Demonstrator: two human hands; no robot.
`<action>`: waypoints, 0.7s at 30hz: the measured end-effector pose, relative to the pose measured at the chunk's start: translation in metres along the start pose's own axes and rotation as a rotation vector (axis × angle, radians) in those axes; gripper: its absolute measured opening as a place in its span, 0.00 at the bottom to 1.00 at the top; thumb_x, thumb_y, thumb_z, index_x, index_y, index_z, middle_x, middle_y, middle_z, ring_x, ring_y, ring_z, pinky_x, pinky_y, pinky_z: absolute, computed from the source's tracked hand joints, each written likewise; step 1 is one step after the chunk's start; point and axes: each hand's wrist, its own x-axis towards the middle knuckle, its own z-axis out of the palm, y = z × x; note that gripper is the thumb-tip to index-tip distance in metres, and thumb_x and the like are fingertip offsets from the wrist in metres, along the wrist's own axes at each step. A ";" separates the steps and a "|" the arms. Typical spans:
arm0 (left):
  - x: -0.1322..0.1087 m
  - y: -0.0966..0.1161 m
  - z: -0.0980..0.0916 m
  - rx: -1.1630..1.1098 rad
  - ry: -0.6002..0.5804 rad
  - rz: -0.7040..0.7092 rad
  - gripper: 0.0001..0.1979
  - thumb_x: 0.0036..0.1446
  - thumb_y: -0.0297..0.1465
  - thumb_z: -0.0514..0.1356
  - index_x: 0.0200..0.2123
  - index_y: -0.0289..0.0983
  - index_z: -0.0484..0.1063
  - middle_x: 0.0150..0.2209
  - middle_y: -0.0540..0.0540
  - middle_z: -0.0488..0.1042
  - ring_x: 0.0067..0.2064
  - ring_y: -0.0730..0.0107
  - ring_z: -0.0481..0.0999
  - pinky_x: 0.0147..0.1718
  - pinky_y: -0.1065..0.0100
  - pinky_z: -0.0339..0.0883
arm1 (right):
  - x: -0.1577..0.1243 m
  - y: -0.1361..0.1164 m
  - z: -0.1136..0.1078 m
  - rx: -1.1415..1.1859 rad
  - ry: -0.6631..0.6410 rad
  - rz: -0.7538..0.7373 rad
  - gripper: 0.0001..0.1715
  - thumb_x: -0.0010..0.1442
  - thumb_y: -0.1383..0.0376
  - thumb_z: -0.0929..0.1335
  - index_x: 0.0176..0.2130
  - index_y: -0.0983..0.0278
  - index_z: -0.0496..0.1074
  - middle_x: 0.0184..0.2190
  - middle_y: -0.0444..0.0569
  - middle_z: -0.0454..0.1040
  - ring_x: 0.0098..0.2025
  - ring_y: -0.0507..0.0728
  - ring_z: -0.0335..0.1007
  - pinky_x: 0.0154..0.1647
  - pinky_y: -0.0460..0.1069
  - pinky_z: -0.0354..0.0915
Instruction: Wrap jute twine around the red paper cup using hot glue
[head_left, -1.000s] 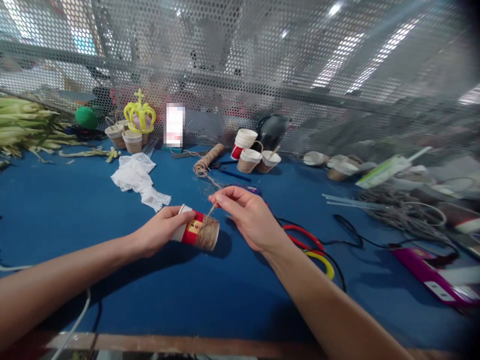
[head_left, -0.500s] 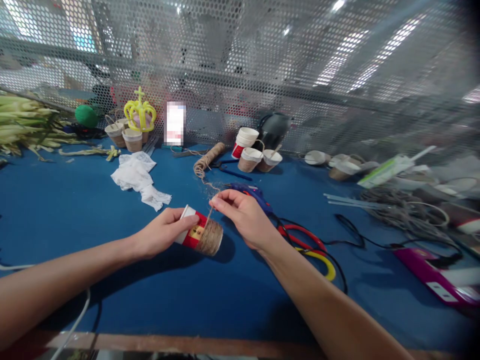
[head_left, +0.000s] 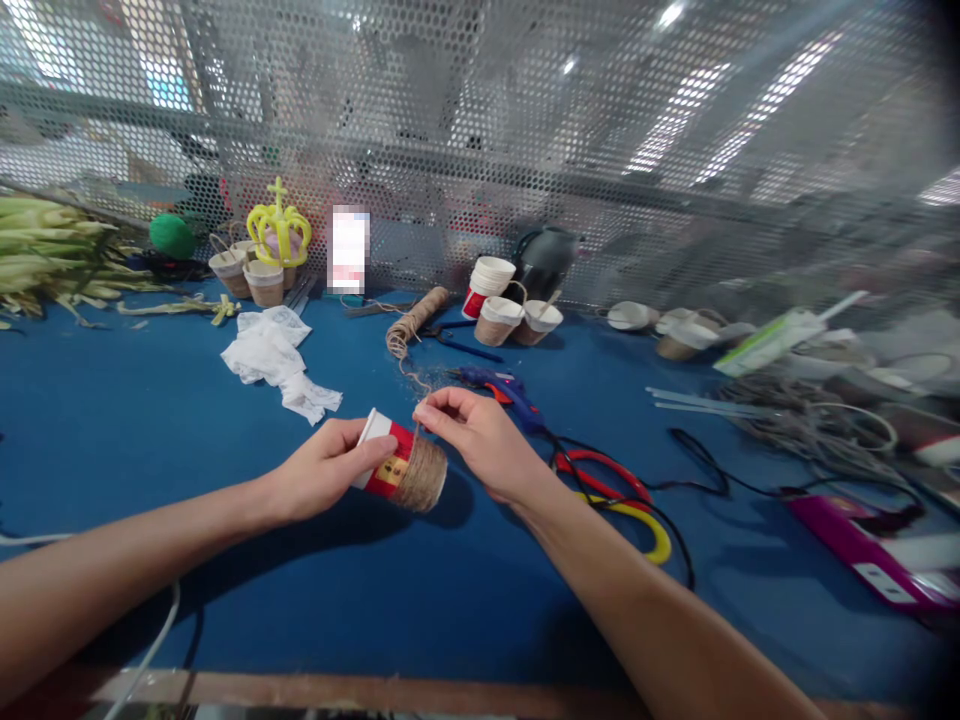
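Note:
My left hand point(head_left: 326, 468) grips a red and white paper cup point(head_left: 388, 470) by its rim end, thumb on the printed side. The cup lies tilted on its side in the air, with its base toward the right. Brown twine point(head_left: 422, 478) is wound around the base half. Above the cup, my right hand point(head_left: 476, 435) pinches the strand between thumb and forefinger, close to the wound part. From there the strand runs back to a twine roll point(head_left: 417, 315) on the blue table. A blue glue gun point(head_left: 499, 390) rests just behind my right hand.
Crumpled white cloth point(head_left: 277, 360) lies left of the twine. Behind stand twine-wrapped cups point(head_left: 499, 320), a stack of paper cups point(head_left: 491, 275) and a yellow crown point(head_left: 278, 230). Red and yellow rings point(head_left: 652, 535), black cables and a purple power strip point(head_left: 855, 545) are at right.
My right hand has moved slightly left and down, closer to the cup, and the free strand between them is shorter. The left hand keeps its hold with little movement.

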 end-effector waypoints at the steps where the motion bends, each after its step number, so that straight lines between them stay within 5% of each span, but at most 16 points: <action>1: -0.001 0.000 0.000 0.001 0.000 0.003 0.13 0.50 0.38 0.55 0.29 0.33 0.69 0.24 0.52 0.67 0.25 0.78 0.61 0.27 0.75 0.56 | 0.000 0.000 0.000 -0.001 -0.003 0.001 0.10 0.49 0.61 0.66 0.27 0.67 0.66 0.24 0.43 0.65 0.26 0.49 0.58 0.29 0.47 0.57; 21: -0.001 0.001 0.001 0.044 0.025 0.078 0.15 0.51 0.39 0.54 0.33 0.32 0.71 0.26 0.49 0.69 0.27 0.76 0.64 0.29 0.75 0.60 | 0.003 0.005 0.001 -0.096 -0.009 -0.013 0.13 0.53 0.59 0.63 0.29 0.67 0.68 0.27 0.48 0.69 0.30 0.52 0.64 0.33 0.49 0.60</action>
